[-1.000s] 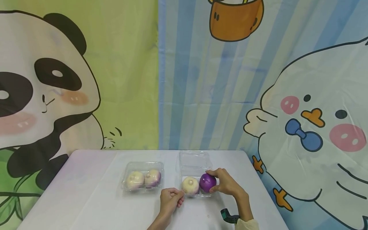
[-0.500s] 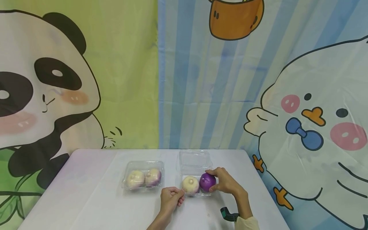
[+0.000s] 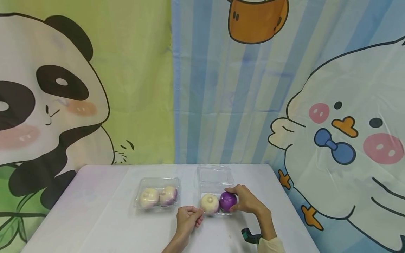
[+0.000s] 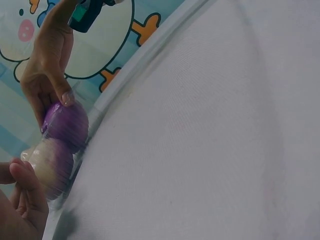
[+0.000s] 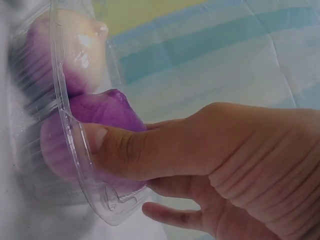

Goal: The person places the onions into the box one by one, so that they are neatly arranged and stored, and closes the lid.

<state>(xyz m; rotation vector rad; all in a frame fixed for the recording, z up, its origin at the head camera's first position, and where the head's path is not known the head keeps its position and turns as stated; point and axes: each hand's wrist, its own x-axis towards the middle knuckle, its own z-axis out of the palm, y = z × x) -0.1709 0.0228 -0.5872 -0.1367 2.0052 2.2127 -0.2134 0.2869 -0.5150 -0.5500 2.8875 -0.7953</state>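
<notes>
A clear plastic clamshell box (image 3: 215,174) lies with its lid folded back, away from me. In its left half sits a cream onion (image 3: 209,203) with a purple base. Beside it, in the right half, is a purple onion (image 3: 228,202), which my right hand (image 3: 250,201) grips between thumb and fingers. The right wrist view has the thumb (image 5: 100,140) across the purple onion, just inside the box rim (image 5: 67,110). My left hand (image 3: 187,219) pinches the box's near left corner with thumb and forefinger. Both onions touch in the left wrist view.
Left of this box stands a second clear box (image 3: 159,181), holding two cream-and-purple onions (image 3: 149,197). The white table (image 3: 104,211) ends at a printed cloth backdrop (image 3: 142,105). A dark wrist device (image 3: 250,236) sits by my right wrist.
My right hand has shifted slightly left on the purple onion, its fingertips a little further over the top. My left hand stays at the box corner.
</notes>
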